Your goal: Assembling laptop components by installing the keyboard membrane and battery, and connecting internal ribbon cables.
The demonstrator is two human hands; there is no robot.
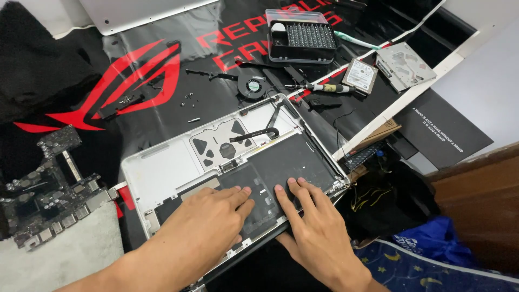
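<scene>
Hands: we pressed our left hand (208, 219) and right hand (313, 227) flat, fingers released, grasping nothing | on the opened laptop shell (162, 167) | tabletop's near edge.

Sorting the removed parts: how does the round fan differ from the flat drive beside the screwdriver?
The fan is black and round with visible blades; the hard drive is a flat rectangle with a pale label. The fan lies just above the open laptop case, while the hard drive sits further right, past the screwdriver. Both lie loose on the black and red mat, untouched by either hand.
</scene>
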